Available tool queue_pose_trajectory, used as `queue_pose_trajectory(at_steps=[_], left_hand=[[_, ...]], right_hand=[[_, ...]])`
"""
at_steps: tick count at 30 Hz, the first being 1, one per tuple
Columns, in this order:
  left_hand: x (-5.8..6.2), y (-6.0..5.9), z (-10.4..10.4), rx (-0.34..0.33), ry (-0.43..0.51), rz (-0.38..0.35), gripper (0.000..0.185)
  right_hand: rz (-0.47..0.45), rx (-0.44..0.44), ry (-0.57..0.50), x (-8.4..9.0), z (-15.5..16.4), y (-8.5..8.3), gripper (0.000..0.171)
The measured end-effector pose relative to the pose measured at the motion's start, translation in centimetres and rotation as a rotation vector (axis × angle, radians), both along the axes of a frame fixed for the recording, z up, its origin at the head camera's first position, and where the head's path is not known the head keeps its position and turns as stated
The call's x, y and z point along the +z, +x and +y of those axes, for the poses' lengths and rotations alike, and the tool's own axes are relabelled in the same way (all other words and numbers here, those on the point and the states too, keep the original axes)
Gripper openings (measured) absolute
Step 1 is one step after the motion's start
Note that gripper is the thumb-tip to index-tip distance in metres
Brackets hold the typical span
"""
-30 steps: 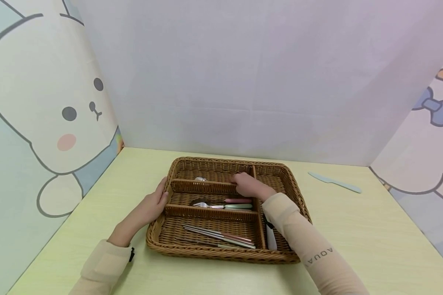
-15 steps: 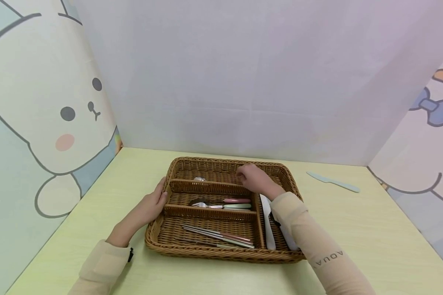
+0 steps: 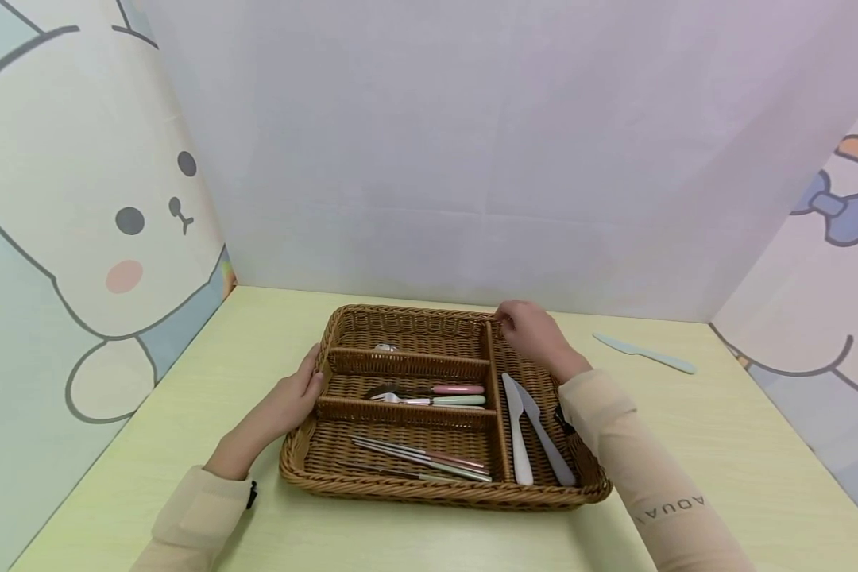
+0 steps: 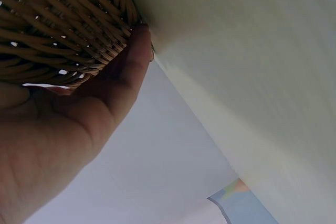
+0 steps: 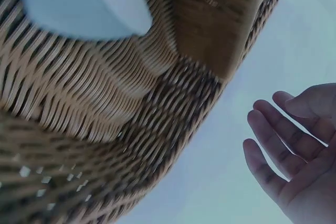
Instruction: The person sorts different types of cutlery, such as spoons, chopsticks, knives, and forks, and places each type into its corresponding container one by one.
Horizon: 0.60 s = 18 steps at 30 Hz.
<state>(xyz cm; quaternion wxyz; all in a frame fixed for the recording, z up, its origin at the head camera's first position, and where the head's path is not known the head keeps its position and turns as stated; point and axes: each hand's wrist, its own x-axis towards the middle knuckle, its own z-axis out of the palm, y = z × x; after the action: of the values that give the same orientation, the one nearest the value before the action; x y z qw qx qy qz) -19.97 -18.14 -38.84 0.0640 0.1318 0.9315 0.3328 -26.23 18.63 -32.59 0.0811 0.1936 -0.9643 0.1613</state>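
A brown wicker cutlery tray (image 3: 400,491) with divided compartments stands on the table. My left hand (image 3: 295,400) grips its left side, thumb at the rim; in the left wrist view the fingers (image 4: 137,51) lie along the outer weave. My right hand (image 3: 535,330) hovers over the tray's back right part, loosely curled and holding nothing. In the right wrist view its fingers (image 5: 281,145) are spread beside the tray. Two table knives, one pale (image 3: 518,433) and one greyer (image 3: 546,437), lie in the right compartment, tips close together. A mint-green knife (image 3: 643,353) lies on the table to the right.
Inside the middle compartment are a green-handled fork (image 3: 429,400) and a pink-handled piece (image 3: 459,389). Several thin chopsticks (image 3: 422,457) lie in the front one, and a spoon's silver bowl (image 3: 384,348) shows in the back one. A pale curtain (image 3: 486,159) hangs behind the table.
My right hand has moved rightward from the back compartment across the divider, uncovering both knives in the right compartment. The left hand has kept its hold on the tray.
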Motion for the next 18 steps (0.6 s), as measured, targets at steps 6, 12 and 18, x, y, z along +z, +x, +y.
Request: queue_pose_trajectory(at_steps=[6, 12, 18], left_hand=[[-0.1, 0.0, 0.0, -0.002, 0.011, -0.007, 0.057], [0.0, 0.0, -0.1, 0.0, 0.013, -0.009, 0.057], [0.1, 0.0, 0.0, -0.002, 0.013, -0.011, 0.057]], right_hand=[[0.037, -0.055, -0.026, 0.4, 2.4, 0.0, 0.024], [0.023, -0.123, -0.034, 0.9, 5.1, 0.1, 0.025], [0.043, -0.17, -0.033, 0.8, 7.9, 0.4, 0.024]])
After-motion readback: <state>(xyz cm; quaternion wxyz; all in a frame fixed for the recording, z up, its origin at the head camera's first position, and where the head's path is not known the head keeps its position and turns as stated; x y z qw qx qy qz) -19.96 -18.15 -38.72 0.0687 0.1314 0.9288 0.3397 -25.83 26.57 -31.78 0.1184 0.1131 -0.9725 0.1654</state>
